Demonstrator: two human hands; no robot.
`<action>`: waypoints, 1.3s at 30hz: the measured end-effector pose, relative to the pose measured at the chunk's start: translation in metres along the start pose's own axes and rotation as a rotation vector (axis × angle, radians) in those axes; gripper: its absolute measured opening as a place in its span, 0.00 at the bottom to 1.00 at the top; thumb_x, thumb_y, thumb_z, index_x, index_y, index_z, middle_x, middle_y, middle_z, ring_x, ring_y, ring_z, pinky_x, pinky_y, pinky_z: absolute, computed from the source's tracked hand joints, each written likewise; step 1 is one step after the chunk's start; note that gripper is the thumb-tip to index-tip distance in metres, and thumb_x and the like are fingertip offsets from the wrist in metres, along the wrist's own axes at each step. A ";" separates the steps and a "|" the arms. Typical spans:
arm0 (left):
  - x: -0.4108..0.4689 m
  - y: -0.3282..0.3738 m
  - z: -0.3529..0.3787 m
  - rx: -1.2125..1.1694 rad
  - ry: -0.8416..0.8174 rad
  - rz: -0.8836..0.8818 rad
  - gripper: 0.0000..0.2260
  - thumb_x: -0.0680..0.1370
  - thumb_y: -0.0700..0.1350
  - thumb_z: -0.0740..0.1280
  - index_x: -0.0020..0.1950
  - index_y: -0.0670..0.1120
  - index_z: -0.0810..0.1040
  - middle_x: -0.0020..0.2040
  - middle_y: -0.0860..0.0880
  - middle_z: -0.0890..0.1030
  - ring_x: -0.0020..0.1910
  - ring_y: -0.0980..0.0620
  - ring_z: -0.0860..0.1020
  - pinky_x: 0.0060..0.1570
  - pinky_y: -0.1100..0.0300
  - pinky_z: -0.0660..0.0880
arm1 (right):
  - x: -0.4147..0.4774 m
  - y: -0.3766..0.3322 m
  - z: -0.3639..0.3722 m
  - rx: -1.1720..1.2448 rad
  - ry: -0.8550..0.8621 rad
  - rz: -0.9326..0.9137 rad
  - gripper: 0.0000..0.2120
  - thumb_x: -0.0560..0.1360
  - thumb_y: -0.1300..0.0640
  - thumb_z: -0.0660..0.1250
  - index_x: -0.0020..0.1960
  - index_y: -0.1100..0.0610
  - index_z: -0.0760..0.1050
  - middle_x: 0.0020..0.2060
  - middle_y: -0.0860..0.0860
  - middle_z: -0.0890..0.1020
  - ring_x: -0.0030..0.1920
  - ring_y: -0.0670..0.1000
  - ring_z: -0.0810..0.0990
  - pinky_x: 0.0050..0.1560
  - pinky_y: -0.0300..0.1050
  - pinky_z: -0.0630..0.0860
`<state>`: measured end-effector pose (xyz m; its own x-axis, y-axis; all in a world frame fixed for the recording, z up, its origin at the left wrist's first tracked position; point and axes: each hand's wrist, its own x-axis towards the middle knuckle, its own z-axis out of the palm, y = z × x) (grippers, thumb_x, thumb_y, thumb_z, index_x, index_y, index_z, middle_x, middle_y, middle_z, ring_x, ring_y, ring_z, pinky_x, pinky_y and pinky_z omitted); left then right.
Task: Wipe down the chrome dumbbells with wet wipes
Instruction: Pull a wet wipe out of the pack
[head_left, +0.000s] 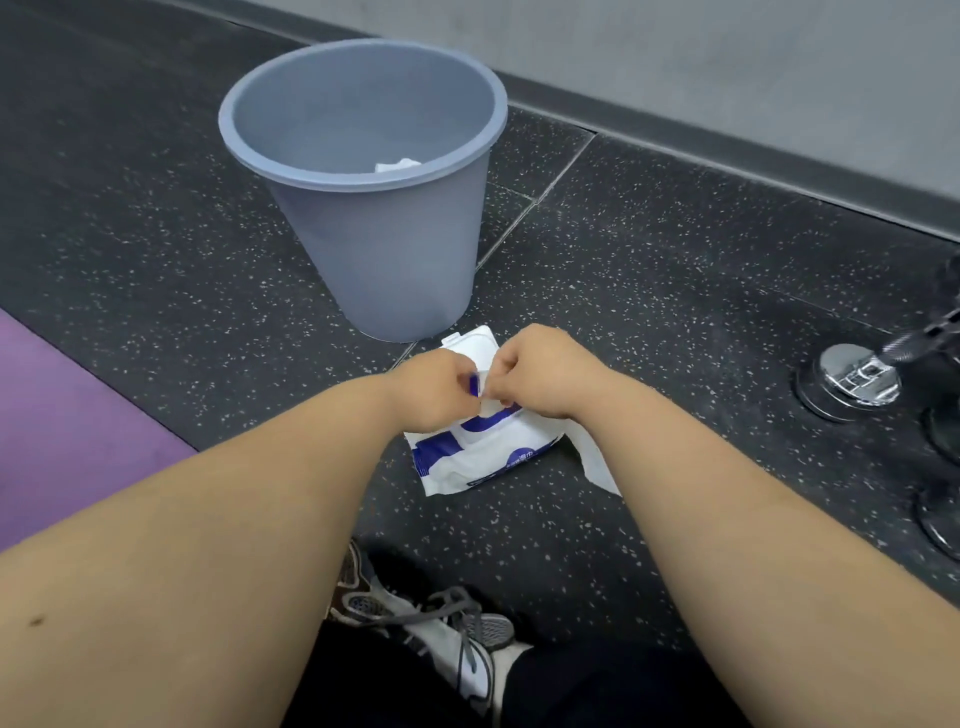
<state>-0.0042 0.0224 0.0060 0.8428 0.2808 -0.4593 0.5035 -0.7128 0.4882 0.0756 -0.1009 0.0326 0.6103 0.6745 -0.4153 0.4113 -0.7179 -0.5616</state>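
Note:
A white and blue pack of wet wipes (483, 457) lies on the dark speckled floor, its lid flipped open toward the bin. My left hand (431, 395) pinches the pack near its opening. My right hand (540, 376) has curled fingers at the same opening, pinching a bit of white wipe. A loose white wipe (597, 457) lies under my right wrist beside the pack. At the right edge a chrome dumbbell (862, 376) rests on the floor, partly cut off by the frame.
A grey-blue plastic bin (363, 176) stands just behind the pack, with a crumpled white wipe inside. A purple mat (67, 431) lies at the left. Dark round weights (940, 509) sit at the right edge. A grey wall (727, 67) runs behind. My shoe (431, 634) is below.

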 end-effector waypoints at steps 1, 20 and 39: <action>0.000 0.001 0.000 -0.070 0.006 -0.013 0.07 0.75 0.45 0.71 0.44 0.42 0.77 0.45 0.43 0.79 0.40 0.50 0.71 0.38 0.59 0.67 | 0.001 0.000 -0.002 0.005 0.010 0.019 0.06 0.70 0.62 0.70 0.43 0.64 0.83 0.42 0.58 0.86 0.38 0.51 0.76 0.46 0.50 0.79; 0.003 0.015 0.002 0.016 -0.001 -0.217 0.06 0.75 0.43 0.68 0.47 0.40 0.79 0.43 0.45 0.76 0.39 0.49 0.70 0.36 0.58 0.67 | 0.010 0.011 0.008 0.077 -0.085 0.284 0.08 0.73 0.62 0.65 0.34 0.56 0.72 0.25 0.48 0.80 0.24 0.48 0.64 0.28 0.39 0.64; -0.015 0.018 0.016 0.372 0.254 0.051 0.39 0.74 0.53 0.72 0.78 0.54 0.52 0.65 0.46 0.74 0.59 0.43 0.75 0.54 0.51 0.73 | -0.007 0.013 -0.047 0.592 0.125 0.302 0.14 0.74 0.49 0.71 0.37 0.56 0.74 0.26 0.50 0.71 0.25 0.47 0.63 0.28 0.39 0.63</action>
<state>-0.0114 -0.0050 0.0095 0.9080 0.3552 -0.2221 0.3969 -0.8991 0.1845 0.1088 -0.1230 0.0620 0.7290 0.4082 -0.5495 -0.2080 -0.6326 -0.7460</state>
